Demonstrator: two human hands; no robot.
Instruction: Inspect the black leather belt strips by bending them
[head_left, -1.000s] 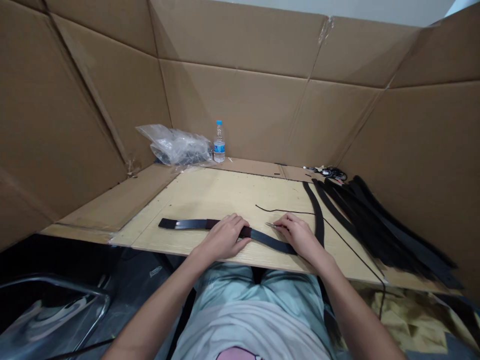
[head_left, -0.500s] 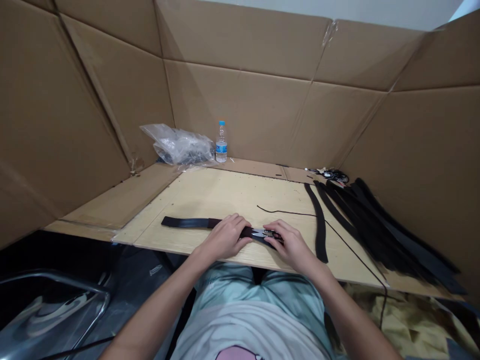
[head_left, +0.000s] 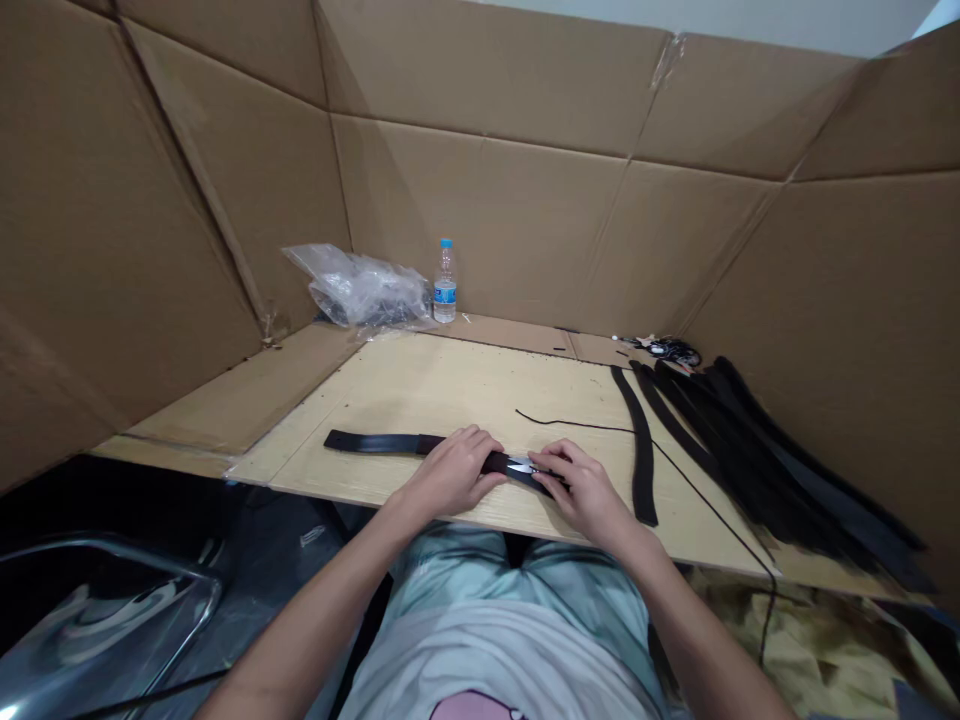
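**A:** Where's the black strap [head_left: 375, 442]?

**B:** Flat across the plywood tabletop [head_left: 420, 392], near its front edge. The left hand [head_left: 450, 475] has its grip closed over it.

**A:** And the right hand [head_left: 586, 488]?

**B:** Its grip is clamped on small metal snips [head_left: 519, 465], their blades at the strap.

**A:** What step is that?

**B:** Seems to be snipping at the strap. The next move calls for keeping it pinned flat.

**A:** Any readable writing?

**B:** None. The water bottle [head_left: 445, 285] has a blue label, too small to read.

**A:** What's nearby?

**B:** A pile of black straps [head_left: 765, 470] lies to the right, beyond a thin black cord [head_left: 570, 422].
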